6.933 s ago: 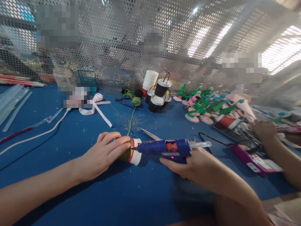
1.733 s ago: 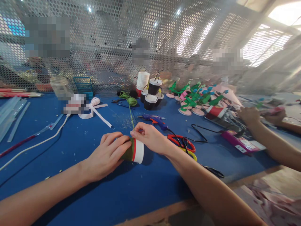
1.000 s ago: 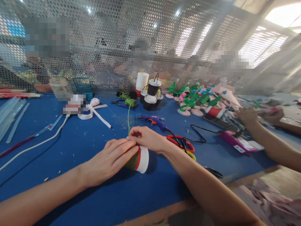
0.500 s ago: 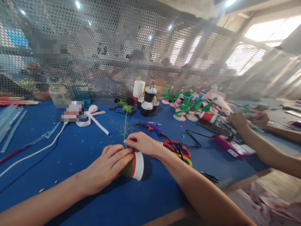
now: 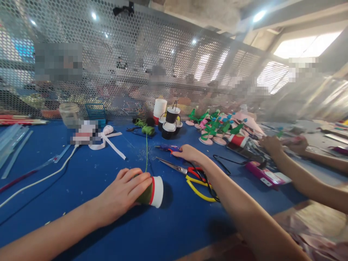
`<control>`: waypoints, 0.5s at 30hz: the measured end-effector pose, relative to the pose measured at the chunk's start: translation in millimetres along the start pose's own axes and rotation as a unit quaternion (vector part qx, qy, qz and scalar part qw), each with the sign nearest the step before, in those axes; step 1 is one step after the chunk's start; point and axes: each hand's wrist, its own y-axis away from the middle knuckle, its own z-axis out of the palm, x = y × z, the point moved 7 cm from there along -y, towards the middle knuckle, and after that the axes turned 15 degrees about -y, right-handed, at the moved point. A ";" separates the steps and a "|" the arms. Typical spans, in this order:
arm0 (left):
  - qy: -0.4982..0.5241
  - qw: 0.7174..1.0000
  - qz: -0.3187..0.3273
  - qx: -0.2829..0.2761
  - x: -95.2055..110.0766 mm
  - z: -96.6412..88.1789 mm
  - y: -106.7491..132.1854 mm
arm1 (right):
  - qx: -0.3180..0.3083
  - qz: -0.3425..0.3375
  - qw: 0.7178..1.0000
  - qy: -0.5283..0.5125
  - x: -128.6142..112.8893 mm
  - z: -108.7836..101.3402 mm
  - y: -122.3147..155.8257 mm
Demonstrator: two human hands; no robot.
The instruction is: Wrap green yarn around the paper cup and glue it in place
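A paper cup (image 5: 156,187) with a red band lies on its side on the blue table (image 5: 81,170), its body wrapped in green yarn. My left hand (image 5: 122,194) is wrapped over the cup and presses it down. A green yarn strand (image 5: 146,152) runs from the cup back to a yarn ball (image 5: 148,129). My right hand (image 5: 189,153) is stretched forward and lies closed over the handle of the blue glue gun (image 5: 165,148). Scissors (image 5: 190,171) with red and yellow handles lie open just right of the cup.
Black-wrapped cups (image 5: 168,127) and a white cup stack (image 5: 160,107) stand by the mesh wall. Green-and-pink craft pieces (image 5: 217,127) crowd the back right. A co-worker's hands (image 5: 273,145) work at the right. Glue sticks (image 5: 11,141), a white cord and a ribbon (image 5: 108,137) lie left.
My right hand has left the cup's yarn and moved forward onto the glue gun. The left hand stays on the cup. The view has tilted upward.
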 end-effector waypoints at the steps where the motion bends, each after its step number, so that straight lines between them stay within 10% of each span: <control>1: 0.013 1.000 -0.003 -0.007 -0.1 -0.5 -0.3 | -0.006 0.008 1.000 -0.017 2.9 2.5 -0.2; 11: -0.001 1.000 -0.018 0.009 -8.5 -4.0 0.0 | 0.034 -0.048 0.971 -0.230 -25.1 -14.3 30.0; 15: -0.047 0.999 -0.008 0.018 -12.0 -1.0 2.0 | -0.068 -0.087 0.940 -0.323 -47.6 -4.8 54.9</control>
